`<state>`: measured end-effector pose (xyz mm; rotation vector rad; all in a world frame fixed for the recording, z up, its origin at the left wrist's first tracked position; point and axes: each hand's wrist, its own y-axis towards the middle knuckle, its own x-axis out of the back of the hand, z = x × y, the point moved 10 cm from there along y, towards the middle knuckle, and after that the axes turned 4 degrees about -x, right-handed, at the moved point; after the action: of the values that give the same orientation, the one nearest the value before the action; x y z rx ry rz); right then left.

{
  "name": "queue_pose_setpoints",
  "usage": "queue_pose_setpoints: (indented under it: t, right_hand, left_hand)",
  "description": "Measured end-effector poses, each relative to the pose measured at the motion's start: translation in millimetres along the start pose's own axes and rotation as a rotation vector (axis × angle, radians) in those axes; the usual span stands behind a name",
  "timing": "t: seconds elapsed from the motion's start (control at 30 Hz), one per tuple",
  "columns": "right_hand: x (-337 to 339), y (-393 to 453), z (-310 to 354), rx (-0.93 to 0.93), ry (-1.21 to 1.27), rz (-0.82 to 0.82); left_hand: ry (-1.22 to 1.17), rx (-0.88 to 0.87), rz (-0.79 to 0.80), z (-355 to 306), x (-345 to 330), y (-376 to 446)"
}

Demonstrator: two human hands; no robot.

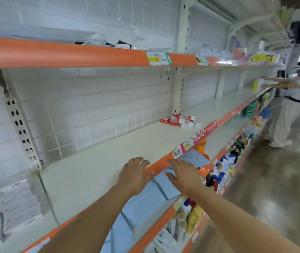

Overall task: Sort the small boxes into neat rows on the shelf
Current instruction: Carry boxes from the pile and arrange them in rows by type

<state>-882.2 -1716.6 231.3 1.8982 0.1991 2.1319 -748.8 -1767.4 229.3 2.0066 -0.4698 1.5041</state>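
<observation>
The small boxes (181,120), red and white, sit in a loose cluster on the shelf (109,161), well ahead of both your hands and off to the right, near the back wall beside an upright post (178,88). A few are stacked on each other and some lie at odd angles; the blur hides how many there are.

Your left hand (133,175) reaches over the front lip of that shelf, fingers spread and relaxed, holding nothing; whether the fingertips touch the surface is unclear. Your right hand (184,175) is just beside it to the right, out past the orange shelf edge (158,166), fingers straight and together, palm down, also holding nothing. The boxes are well apart from both.

Directly under your right hand, on the shelf below, lie pale blue flat packs (165,185). Farther right and lower, colourful bottles and packets (191,216) crowd the lower tiers. Price tags (187,145) are clipped to the orange edge just beyond your right hand. Left of your left arm, white stacked packs (14,201) fill the neighbouring bay. Far ahead on the right, another person (289,99) stands reaching into the shelving.
</observation>
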Motion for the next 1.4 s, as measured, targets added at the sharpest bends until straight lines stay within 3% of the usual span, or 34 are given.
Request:
queue_pose_setpoints:
  t: [0.23, 0.7, 1.13, 1.4]
  right_hand:
    - [6.5, 42.0, -80.0, -0.105, -0.061, -0.033]
    - [-7.1, 159.9, -181.6, -0.210, -0.065, -0.032]
    - [-39.1, 299.3, -247.2, 0.019, -0.036, 0.027]
    - [-59.8, 349.2, -246.5, 0.138, 0.117, 0.040]
  left_hand:
    - [-0.019, -0.118, -0.007, -38.0, -25.9, 92.7]
    - [-0.025, -0.165, 0.043, -36.5, -73.8, 248.0]
    - [-0.045, 0.073, -0.074, -30.0, -103.7, 368.0]
    - [0.037, 0.182, -0.133, -16.5, -98.7, 411.8]
